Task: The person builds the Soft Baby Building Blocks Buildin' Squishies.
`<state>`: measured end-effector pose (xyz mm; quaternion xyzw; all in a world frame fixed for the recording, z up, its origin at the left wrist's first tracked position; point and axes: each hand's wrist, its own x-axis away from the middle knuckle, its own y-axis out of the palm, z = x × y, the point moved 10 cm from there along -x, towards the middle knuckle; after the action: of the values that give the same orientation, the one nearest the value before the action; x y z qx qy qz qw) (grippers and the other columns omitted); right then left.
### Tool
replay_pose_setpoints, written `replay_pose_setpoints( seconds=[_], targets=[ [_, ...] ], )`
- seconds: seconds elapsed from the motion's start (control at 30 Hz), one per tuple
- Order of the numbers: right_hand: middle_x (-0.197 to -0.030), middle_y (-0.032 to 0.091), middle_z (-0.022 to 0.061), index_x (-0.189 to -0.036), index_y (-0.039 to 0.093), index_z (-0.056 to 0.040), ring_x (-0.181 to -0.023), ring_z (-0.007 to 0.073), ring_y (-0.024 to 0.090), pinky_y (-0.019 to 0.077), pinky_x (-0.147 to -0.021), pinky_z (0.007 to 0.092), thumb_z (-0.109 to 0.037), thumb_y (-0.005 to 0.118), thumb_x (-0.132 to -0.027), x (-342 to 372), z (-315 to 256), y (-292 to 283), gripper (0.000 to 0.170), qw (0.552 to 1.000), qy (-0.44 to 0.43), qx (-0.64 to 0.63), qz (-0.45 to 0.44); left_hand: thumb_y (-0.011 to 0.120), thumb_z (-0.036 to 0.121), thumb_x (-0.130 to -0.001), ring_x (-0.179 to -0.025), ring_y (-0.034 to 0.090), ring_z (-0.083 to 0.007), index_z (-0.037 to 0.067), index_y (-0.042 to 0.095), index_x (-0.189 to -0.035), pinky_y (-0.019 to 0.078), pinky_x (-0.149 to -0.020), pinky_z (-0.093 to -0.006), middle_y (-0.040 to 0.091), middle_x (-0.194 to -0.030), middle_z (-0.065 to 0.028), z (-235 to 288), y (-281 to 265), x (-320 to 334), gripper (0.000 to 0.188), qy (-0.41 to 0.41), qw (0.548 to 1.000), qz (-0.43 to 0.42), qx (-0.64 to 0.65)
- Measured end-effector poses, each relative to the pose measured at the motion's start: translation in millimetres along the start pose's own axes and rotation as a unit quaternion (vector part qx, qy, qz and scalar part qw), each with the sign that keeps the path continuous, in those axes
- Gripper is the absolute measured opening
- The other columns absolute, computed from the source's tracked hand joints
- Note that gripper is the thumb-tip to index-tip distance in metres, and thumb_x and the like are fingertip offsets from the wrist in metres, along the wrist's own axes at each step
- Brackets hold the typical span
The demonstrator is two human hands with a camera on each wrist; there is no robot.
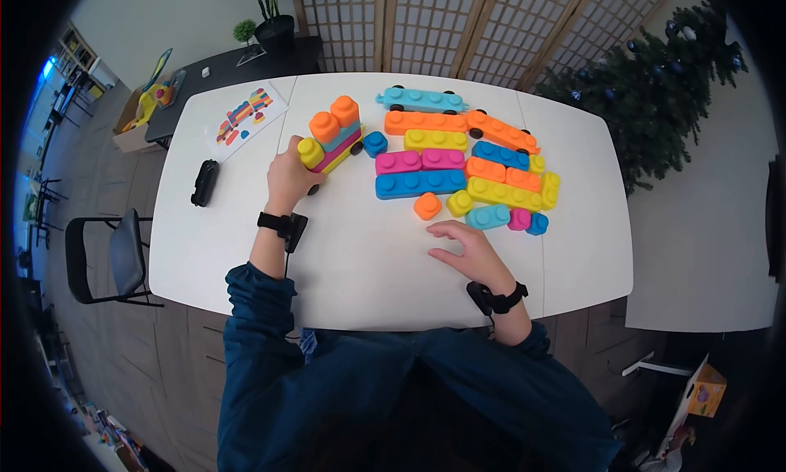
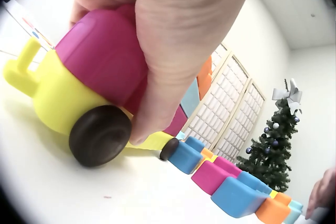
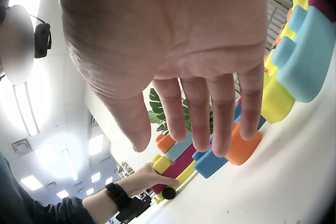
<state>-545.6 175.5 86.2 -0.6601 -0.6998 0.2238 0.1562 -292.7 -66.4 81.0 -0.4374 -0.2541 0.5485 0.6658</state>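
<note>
**Left grip (image 1: 290,176) clamped on the wheeled stack (image 1: 338,148), right grip (image 1: 465,252) bare**

The white desk (image 1: 352,267) carries everything, with most loose blocks set in rows right of centre. A printed sheet (image 1: 246,116) showing coloured blocks lies at the far left.

The wheeled stack stands on the desk between the sheet and the rows. Its yellow base (image 2: 58,95) bears a magenta layer (image 3: 181,162), then a light-blue block (image 3: 179,148), with two orange blocks (image 1: 345,110) highest and a yellow block (image 1: 309,152) at the near end. The left grip is clamped round that end, thumb along the side. The right grip hangs near the front of the rows, fingers apart, holding nothing.

Two wheeled bases, light blue (image 1: 422,100) and orange (image 1: 503,132), lie at the back of the rows; a long blue block (image 1: 420,185) lies nearer. Smallest are the single blocks: a blue one (image 1: 375,144) just beside the stack, an orange one (image 1: 426,206) near the right grip.

The step in hand seems to be positioning or steadying the stack, partly built. The next move probably calls for the right grip to pinch a chosen block while the left braces the wheels against rolling.
</note>
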Motion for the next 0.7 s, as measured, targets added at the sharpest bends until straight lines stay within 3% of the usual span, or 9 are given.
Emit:
replay_pose_setpoints(
  seconds=[0.27, 0.47, 0.57, 0.67, 0.7],
  targets=[
    [-0.114, 0.069, 0.0118, -0.118, 0.067, -0.0029, -0.103, 0.0259, 0.067, 0.0526, -0.091, 0.0346, -0.017, 0.08, -0.086, 1, -6, -10, 0.037, 1.0, -0.012, 0.009, 0.013, 0.087, 0.018, -0.064, -0.083, 0.071, -0.0387, 0.01, 0.055, -0.114, 0.0576, -0.07, -0.0453, 0.073, -0.085, -0.0163, 5, 0, 19, 0.061, -0.008, 1.0, 0.007, 0.003],
    [-0.113, 0.07, 0.0106, -0.119, 0.067, -0.0049, -0.104, 0.0247, 0.067, 0.0525, -0.091, 0.0337, -0.015, 0.08, -0.086, 4, -10, -40, 0.036, 0.998, 0.012, 0.032, 0.049, 0.092, 0.02, -0.064, -0.085, 0.071, -0.039, 0.01, 0.051, -0.125, 0.0574, -0.073, -0.0454, 0.073, -0.088, -0.0164, 2, 6, 18, 0.075, 0.003, 1.0, 0.007, 0.015],
    [-0.112, 0.07, 0.0102, -0.12, 0.068, -0.0059, -0.105, 0.0236, 0.067, 0.0525, -0.091, 0.0328, -0.015, 0.08, -0.086, 5, -8, -49, 0.037, 0.997, 0.017, 0.04, 0.061, 0.094, 0.023, -0.064, -0.097, 0.069, -0.0367, 0.009, 0.047, -0.135, 0.0563, -0.082, -0.0435, 0.072, -0.1, -0.017, 7, 2, 22, 0.087, 0.014, 0.998, -0.009, 0.059],
    [-0.111, 0.071, 0.01, -0.12, 0.067, -0.0053, -0.104, 0.0229, 0.068, 0.0524, -0.091, 0.0322, -0.014, 0.081, -0.085, 7, -4, -63, 0.038, 0.996, 0.012, 0.043, 0.083, 0.093, 0.025, -0.069, -0.108, 0.065, -0.0335, 0.008, 0.046, -0.141, 0.0538, -0.091, -0.0417, 0.07, -0.113, -0.0154, 12, -12, 33, 0.087, 0.043, 0.995, 0.055, 0.07],
    [-0.111, 0.071, 0.0097, -0.119, 0.067, -0.0049, -0.104, 0.0222, 0.068, 0.0526, -0.091, 0.032, -0.014, 0.081, -0.085, 8, -5, -69, 0.038, 0.995, 0.007, 0.046, 0.091, 0.09, 0.024, -0.073, -0.11, 0.063, -0.0319, 0.008, 0.049, -0.138, 0.0529, -0.092, -0.041, 0.069, -0.117, -0.0141, 16, -24, 40, 0.078, 0.059, 0.991, 0.106, 0.053]
  ],
)
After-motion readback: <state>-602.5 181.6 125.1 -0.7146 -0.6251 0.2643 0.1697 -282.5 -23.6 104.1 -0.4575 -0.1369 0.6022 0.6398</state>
